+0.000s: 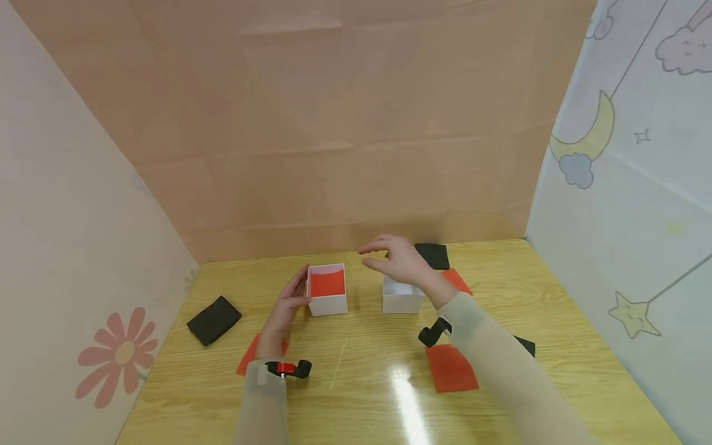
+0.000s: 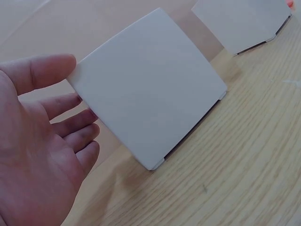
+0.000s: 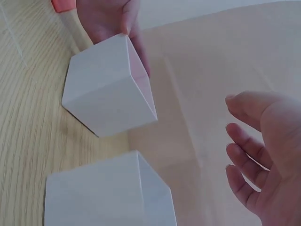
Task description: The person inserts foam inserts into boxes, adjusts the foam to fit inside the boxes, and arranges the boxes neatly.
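Observation:
On the left, a small white open-topped box [image 1: 329,305] has a red cloth piece [image 1: 327,284] lying inside. My left hand [image 1: 290,298] rests against that box's left side, thumb at the near corner and the other fingers along the wall. The left wrist view shows the thumb tip [image 2: 66,70] at the box's upper corner. A second white box [image 1: 402,304] stands to the right, its opening partly hidden by my right hand [image 1: 403,261]. That hand hovers above it, fingers loosely extended and holding nothing, pointing left.
A black folded piece [image 1: 214,320] lies at the left, with a red piece [image 1: 248,357] partly under the left forearm. To the right lie another red piece [image 1: 453,369], a black one [image 1: 432,255] and a red one [image 1: 457,281] behind. The right sleeve partly covers another black piece [image 1: 525,345].

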Action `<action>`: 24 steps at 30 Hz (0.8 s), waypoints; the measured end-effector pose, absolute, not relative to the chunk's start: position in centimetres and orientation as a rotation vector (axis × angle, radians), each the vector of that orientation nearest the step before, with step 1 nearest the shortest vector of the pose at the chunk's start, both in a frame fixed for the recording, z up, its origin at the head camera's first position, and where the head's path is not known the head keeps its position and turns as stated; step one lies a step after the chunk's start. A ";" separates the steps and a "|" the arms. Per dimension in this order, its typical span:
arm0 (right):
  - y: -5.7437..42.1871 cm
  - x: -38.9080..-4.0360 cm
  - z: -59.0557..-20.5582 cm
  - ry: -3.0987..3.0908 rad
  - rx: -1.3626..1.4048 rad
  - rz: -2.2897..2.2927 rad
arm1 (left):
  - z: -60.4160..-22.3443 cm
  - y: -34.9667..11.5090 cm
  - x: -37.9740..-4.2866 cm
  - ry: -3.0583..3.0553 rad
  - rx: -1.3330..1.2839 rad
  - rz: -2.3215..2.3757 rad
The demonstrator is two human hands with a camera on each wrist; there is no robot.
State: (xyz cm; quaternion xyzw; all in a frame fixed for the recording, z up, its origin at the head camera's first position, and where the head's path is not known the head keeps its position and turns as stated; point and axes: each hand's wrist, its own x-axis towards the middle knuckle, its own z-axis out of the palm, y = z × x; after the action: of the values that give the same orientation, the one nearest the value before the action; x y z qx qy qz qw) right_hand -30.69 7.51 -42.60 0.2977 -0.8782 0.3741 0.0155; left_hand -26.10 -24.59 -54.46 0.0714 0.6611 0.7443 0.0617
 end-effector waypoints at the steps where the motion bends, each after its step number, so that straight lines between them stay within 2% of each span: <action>1: 8.1 -30.6 -42.5 -2.721 0.910 1.183 | -54.4 -24.6 -26.1 1.998 0.216 2.253; 13: 15.5 -29.0 -43.9 -2.645 0.709 1.304 | -54.2 -24.5 -26.3 2.004 0.183 2.243; 24: 19.4 -27.7 -46.1 -2.696 0.558 1.334 | -54.3 -25.2 -26.1 2.015 0.167 2.239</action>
State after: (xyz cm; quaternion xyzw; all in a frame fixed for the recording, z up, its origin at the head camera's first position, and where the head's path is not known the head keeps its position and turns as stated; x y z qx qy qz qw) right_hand -27.68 19.43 -46.10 0.1821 -0.8806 0.4356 0.0413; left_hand -26.06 -25.24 -54.31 0.0551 0.6666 0.7407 0.0622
